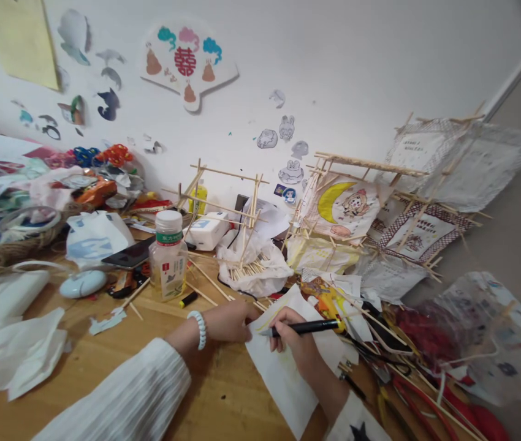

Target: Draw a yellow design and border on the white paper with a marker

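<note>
Head view: the wooden tabletop (205, 392) carries all the work and is crowded on every side. Stacked at the far right against the white wall (357, 67) are several lantern frames of thin bamboo sticks covered with printed paper panels (380, 208); one panel shows a yellow moon.

At the near centre lies the white paper sheet with faint yellow drawing (283, 367), its far end raised slightly over clutter. The left hand (230, 321), with a white bead bracelet at the wrist, rests curled and palm-down on the sheet's left edge, pinning it; it holds nothing else. The right hand (295, 343) is closed in a writing grip around the slim black pen (306, 328), whose tip meets the paper just beside the left fingertips.

Hazards, as judgements:

1. The sheet is held on one side only. If the left hand lifts, a stroke could drag the paper and skew the line.
2. The clear plastic bottle with white cap and yellow liquid (168, 254) stands well within reach of the left sleeve (cap appears fitted). A sweep of the forearm could topple it.
3. Loose bamboo sticks (208, 283) lie near the sheet's far edge; one rolling beneath would make the pen skip.
4. The pen tip works close to the left fingers, so ink could mark them.
</note>
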`<state>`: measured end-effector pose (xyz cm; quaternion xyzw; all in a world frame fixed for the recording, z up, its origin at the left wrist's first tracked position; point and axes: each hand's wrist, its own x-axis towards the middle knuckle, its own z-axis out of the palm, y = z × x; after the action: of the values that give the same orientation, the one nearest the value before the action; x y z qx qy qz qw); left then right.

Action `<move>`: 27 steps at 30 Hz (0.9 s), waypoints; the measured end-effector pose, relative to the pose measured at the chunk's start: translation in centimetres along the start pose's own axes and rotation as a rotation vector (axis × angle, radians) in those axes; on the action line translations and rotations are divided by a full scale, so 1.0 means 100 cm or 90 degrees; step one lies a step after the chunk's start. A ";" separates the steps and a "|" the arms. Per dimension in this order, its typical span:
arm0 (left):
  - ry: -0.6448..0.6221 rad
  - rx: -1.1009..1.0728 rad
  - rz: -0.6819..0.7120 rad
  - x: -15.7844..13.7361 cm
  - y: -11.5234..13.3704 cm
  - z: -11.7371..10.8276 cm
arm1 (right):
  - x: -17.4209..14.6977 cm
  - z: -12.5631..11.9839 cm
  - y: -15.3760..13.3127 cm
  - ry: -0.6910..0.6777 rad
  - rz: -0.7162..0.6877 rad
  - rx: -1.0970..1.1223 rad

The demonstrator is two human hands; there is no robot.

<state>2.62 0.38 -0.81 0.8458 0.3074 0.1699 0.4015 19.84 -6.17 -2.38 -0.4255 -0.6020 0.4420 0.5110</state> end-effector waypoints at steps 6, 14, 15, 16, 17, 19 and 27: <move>-0.043 0.129 -0.049 -0.005 0.001 -0.009 | 0.005 0.003 0.022 -0.022 -0.002 -0.142; -0.012 0.195 -0.058 -0.002 -0.002 -0.004 | 0.000 0.003 0.014 -0.046 -0.051 -0.283; -0.014 0.200 -0.061 -0.002 -0.001 -0.004 | 0.000 0.002 0.013 -0.054 -0.049 -0.289; -0.021 0.203 -0.064 -0.002 0.000 -0.005 | 0.000 0.002 0.012 -0.060 -0.050 -0.295; -0.031 0.208 -0.069 -0.002 0.002 -0.005 | 0.000 0.002 0.012 -0.063 -0.052 -0.298; -0.049 0.227 -0.080 -0.003 0.004 -0.006 | 0.000 0.002 0.013 -0.067 -0.053 -0.306; -0.060 0.260 -0.079 -0.002 0.006 -0.006 | 0.002 0.001 0.022 -0.064 -0.068 -0.326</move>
<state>2.32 0.33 0.01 0.8961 0.3675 0.0393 0.2457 19.86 -5.42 -4.45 -0.4859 -0.7404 0.2688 0.3787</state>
